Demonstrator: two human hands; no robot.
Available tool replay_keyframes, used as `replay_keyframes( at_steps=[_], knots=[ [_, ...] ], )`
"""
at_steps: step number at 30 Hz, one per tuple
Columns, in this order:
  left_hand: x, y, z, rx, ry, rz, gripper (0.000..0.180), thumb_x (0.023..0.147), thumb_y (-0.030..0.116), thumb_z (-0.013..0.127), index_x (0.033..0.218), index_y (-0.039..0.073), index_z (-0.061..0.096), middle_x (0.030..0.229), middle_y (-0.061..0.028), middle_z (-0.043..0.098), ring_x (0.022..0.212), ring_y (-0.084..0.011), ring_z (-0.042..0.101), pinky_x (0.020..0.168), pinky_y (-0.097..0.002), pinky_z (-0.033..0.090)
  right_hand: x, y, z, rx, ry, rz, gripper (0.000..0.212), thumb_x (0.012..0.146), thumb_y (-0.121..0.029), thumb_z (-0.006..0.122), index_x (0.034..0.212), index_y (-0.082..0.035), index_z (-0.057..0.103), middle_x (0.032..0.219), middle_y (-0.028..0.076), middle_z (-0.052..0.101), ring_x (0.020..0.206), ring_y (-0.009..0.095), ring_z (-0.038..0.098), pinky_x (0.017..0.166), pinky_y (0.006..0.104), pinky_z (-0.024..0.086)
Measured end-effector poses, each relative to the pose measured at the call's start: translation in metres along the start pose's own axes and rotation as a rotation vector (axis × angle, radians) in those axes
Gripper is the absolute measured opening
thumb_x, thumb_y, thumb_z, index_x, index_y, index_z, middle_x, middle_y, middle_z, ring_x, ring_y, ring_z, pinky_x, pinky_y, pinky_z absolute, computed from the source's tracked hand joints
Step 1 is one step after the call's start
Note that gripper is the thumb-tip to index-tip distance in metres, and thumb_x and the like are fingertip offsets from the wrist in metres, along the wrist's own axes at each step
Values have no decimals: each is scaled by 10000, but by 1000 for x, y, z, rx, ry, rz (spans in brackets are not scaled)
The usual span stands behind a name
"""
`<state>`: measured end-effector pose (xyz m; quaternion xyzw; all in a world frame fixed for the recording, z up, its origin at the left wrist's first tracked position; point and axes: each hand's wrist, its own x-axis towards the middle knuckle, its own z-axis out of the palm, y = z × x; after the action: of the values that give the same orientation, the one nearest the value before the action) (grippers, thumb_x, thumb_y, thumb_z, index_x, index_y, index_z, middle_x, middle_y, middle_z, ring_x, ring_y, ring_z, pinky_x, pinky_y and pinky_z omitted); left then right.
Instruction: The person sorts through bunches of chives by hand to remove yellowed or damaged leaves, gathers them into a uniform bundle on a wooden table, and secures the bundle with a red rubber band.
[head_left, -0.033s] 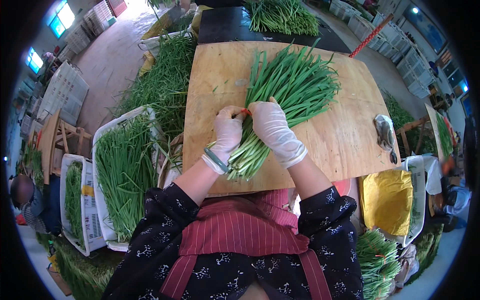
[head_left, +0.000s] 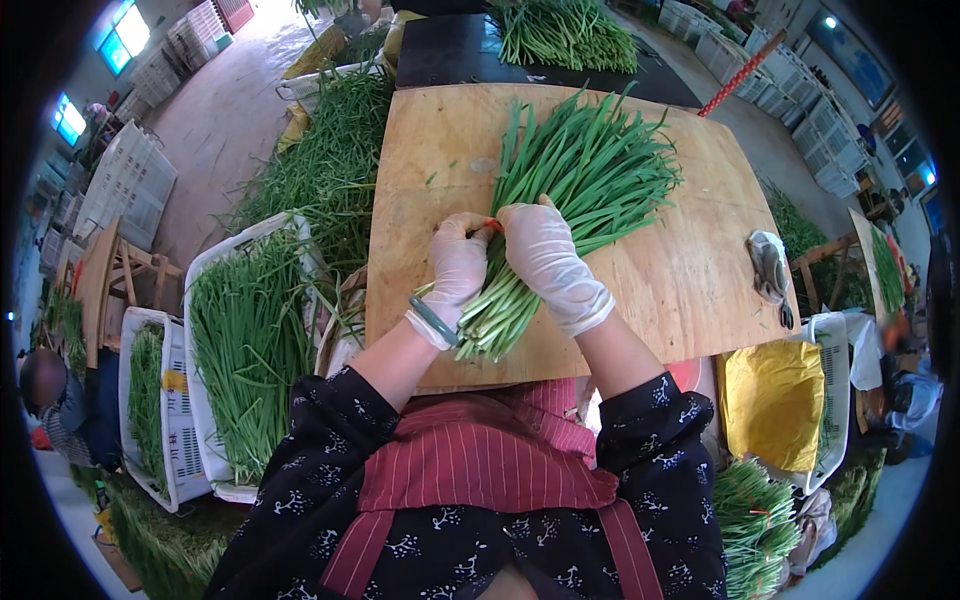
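A thick bunch of garlic chives [head_left: 590, 180] lies slantwise on the wooden board [head_left: 720, 260], leaves pointing away and pale stems toward me. My left hand [head_left: 459, 262], in a white glove with a green bangle at the wrist, is closed at the bunch's left side, pinching a red tie [head_left: 493, 225]. Across the top of the stems lies my right hand [head_left: 548, 257], gloved too, its fingers closed at the same red tie. How far the tie reaches round the bunch is hidden beneath my hands.
Crates of chives [head_left: 255, 340] stand on the left, beside a heap of loose greens [head_left: 325, 165]. A grey-and-white cloth bundle [head_left: 768, 265] rests at the board's right edge. Beyond, more chives [head_left: 565, 35] lie on a black table. A yellow sack [head_left: 775, 405] is at the right.
My left hand has shifted very slightly to the right along with the red tie. Otherwise nothing visibly differs.
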<state>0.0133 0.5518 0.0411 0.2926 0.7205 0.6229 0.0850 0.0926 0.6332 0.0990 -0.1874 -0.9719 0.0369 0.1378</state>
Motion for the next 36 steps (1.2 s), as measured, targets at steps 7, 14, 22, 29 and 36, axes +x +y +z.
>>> replay_keyframes(
  at_steps=[7,14,22,29,36],
  knots=[
    [-3,12,-2,177,2,222,37,718,25,619,748,27,640,759,-129,592,740,-283,571,683,-348,449,-5,-2,0,112,67,46,79,699,-8,497,725,-53,558,698,137,587,744,331,585,906,444,390],
    [-5,12,1,95,6,234,60,726,40,620,780,25,642,774,-132,596,742,-287,577,678,-347,454,-11,3,11,182,161,49,80,752,-44,512,803,-57,573,773,130,609,782,317,586,934,450,374],
    [-1,6,-4,-106,-130,54,118,798,88,606,862,-2,650,833,-104,652,751,-168,606,682,-277,460,-11,7,13,200,221,47,82,737,-43,495,760,-62,571,741,121,604,769,287,598,931,433,381],
    [1,28,-9,-234,-207,-179,134,828,97,573,789,-9,645,704,-32,619,649,-86,539,609,-235,442,-13,5,17,308,319,18,96,734,-20,460,740,-51,551,699,137,576,716,333,576,930,476,375],
    [0,38,-7,-176,-85,-139,96,790,76,597,778,-10,638,692,-89,627,640,-160,580,620,-281,458,-22,-24,-17,-118,430,162,120,761,-129,556,858,-97,621,757,83,585,693,280,583,722,413,414]
  ],
)
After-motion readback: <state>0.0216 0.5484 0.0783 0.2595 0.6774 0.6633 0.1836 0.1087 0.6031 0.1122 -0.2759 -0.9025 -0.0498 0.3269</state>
